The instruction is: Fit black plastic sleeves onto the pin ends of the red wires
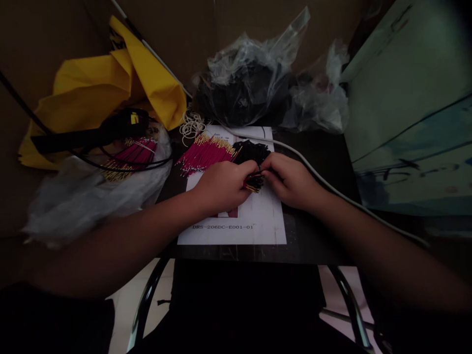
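Observation:
My left hand (223,186) and my right hand (291,181) meet over a white printed sheet (263,223) on a small dark table (324,162). Both are closed around a small bundle of red wires with gold tips (252,184) held between them. Just behind the hands lies a fanned pile of red gold-tipped wires (204,153) and a heap of small black parts (250,150). What the fingertips pinch is partly hidden.
A plastic bag holding more red wires (129,156) lies at the left, with a yellow bag (96,93) and black cable behind it. Clear bags of black items (243,86) sit at the back. A white cable (324,182) crosses right. Rubber bands (191,125) lie nearby.

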`<move>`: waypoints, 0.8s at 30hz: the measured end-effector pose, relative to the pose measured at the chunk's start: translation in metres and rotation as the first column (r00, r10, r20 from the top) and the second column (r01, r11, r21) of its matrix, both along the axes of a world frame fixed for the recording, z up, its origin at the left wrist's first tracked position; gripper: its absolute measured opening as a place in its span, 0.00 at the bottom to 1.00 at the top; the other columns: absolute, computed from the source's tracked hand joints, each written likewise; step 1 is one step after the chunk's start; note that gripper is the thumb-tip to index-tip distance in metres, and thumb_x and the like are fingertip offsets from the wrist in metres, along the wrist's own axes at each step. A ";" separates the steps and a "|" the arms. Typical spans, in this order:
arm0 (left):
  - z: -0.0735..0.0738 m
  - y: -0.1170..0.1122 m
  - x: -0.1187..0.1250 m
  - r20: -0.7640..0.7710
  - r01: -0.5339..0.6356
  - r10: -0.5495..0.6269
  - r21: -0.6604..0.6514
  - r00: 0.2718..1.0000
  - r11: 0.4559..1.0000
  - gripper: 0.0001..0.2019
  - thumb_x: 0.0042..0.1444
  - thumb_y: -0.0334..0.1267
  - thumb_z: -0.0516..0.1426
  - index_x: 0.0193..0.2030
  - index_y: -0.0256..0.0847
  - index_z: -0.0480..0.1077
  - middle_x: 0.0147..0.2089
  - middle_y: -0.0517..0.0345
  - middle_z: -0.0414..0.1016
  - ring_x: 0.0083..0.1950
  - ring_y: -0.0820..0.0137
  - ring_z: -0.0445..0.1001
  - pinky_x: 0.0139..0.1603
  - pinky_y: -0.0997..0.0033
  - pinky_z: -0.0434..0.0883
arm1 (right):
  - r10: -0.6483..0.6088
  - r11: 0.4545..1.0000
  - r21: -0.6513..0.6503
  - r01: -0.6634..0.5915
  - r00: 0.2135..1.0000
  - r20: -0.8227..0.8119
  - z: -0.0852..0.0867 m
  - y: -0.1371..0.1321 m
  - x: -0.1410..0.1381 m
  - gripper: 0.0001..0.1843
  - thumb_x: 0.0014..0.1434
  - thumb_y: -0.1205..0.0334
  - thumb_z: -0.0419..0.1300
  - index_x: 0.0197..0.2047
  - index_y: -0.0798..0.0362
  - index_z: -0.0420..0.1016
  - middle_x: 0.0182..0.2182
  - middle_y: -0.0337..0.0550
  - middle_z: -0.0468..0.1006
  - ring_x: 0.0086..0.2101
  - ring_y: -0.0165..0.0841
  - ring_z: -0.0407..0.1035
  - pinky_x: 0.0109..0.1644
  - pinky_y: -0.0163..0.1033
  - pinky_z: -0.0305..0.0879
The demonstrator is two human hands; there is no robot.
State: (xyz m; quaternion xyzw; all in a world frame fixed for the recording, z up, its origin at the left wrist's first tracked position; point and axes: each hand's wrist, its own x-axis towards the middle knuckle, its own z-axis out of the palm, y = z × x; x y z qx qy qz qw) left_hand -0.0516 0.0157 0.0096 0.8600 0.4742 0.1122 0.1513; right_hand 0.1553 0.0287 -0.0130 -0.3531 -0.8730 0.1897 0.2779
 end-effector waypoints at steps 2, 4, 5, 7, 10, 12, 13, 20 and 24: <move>0.001 0.000 0.000 -0.028 -0.001 0.001 0.015 1.000 1.000 0.10 0.54 0.39 0.54 0.41 0.43 0.71 0.28 0.57 0.75 0.28 0.67 0.72 0.25 0.73 0.58 | -0.010 1.000 -0.002 0.010 0.999 0.039 -0.001 0.000 -0.002 0.04 0.64 0.65 0.52 0.40 0.53 0.67 0.35 0.44 0.71 0.36 0.34 0.66 0.40 0.40 0.62; 0.001 0.000 0.000 -0.052 -0.001 0.002 0.013 0.999 1.000 0.10 0.53 0.38 0.54 0.41 0.43 0.71 0.28 0.57 0.75 0.28 0.67 0.72 0.25 0.72 0.58 | -0.016 1.000 0.000 0.017 0.998 0.060 -0.001 0.000 -0.004 0.04 0.65 0.65 0.51 0.40 0.53 0.66 0.36 0.45 0.70 0.37 0.35 0.65 0.40 0.40 0.62; 0.001 0.000 0.000 -0.064 -0.004 0.004 0.008 0.998 1.000 0.10 0.53 0.37 0.54 0.42 0.44 0.71 0.28 0.57 0.75 0.28 0.67 0.72 0.25 0.72 0.59 | -0.022 1.000 -0.001 0.022 0.998 0.063 -0.001 0.000 -0.004 0.04 0.65 0.65 0.51 0.39 0.53 0.66 0.36 0.45 0.70 0.37 0.35 0.65 0.40 0.40 0.62; -0.001 0.001 0.000 -0.084 -0.016 0.018 0.020 0.996 1.000 0.11 0.53 0.38 0.54 0.43 0.44 0.72 0.29 0.56 0.76 0.29 0.66 0.73 0.26 0.71 0.60 | -0.033 0.999 -0.006 0.034 0.997 0.064 -0.001 0.000 -0.005 0.04 0.65 0.65 0.51 0.39 0.53 0.66 0.36 0.45 0.70 0.37 0.35 0.65 0.40 0.41 0.61; -0.003 0.001 0.000 -0.107 -0.025 0.032 0.070 0.994 0.997 0.15 0.55 0.41 0.54 0.48 0.45 0.72 0.32 0.54 0.77 0.32 0.62 0.76 0.28 0.70 0.62 | -0.043 0.999 -0.008 0.043 0.998 0.051 -0.001 0.000 -0.004 0.03 0.65 0.65 0.51 0.39 0.52 0.65 0.35 0.44 0.70 0.36 0.35 0.65 0.39 0.41 0.61; -0.002 0.000 0.000 -0.101 -0.029 0.037 0.077 0.994 0.997 0.17 0.54 0.41 0.54 0.51 0.46 0.71 0.33 0.54 0.78 0.34 0.61 0.76 0.28 0.70 0.62 | -0.046 0.999 -0.006 0.046 0.999 0.028 0.000 0.000 -0.003 0.03 0.64 0.66 0.52 0.38 0.52 0.65 0.35 0.44 0.70 0.36 0.35 0.64 0.39 0.40 0.61; -0.001 -0.001 0.000 -0.089 -0.034 0.039 0.066 0.995 0.997 0.18 0.54 0.40 0.55 0.52 0.47 0.70 0.32 0.55 0.78 0.33 0.62 0.76 0.27 0.71 0.62 | -0.046 0.999 -0.004 0.046 0.999 0.011 0.000 0.000 -0.003 0.03 0.64 0.66 0.52 0.38 0.52 0.65 0.34 0.43 0.69 0.36 0.34 0.64 0.39 0.40 0.61; 0.011 -0.006 0.001 0.050 -0.005 0.005 -0.004 0.999 1.000 0.12 0.55 0.36 0.55 0.47 0.44 0.70 0.30 0.59 0.76 0.30 0.70 0.75 0.28 0.75 0.64 | -0.024 0.999 0.027 0.028 0.993 -0.114 0.003 -0.003 -0.002 0.03 0.64 0.65 0.53 0.38 0.52 0.66 0.33 0.42 0.69 0.35 0.33 0.65 0.39 0.39 0.61; 0.009 -0.006 0.000 0.092 0.029 -0.030 0.006 0.995 1.000 0.13 0.54 0.36 0.55 0.47 0.43 0.69 0.27 0.61 0.75 0.29 0.70 0.75 0.28 0.76 0.64 | -0.030 0.999 0.035 0.035 0.988 -0.149 0.004 -0.004 -0.002 0.03 0.64 0.64 0.53 0.38 0.52 0.67 0.32 0.41 0.70 0.34 0.32 0.66 0.39 0.39 0.61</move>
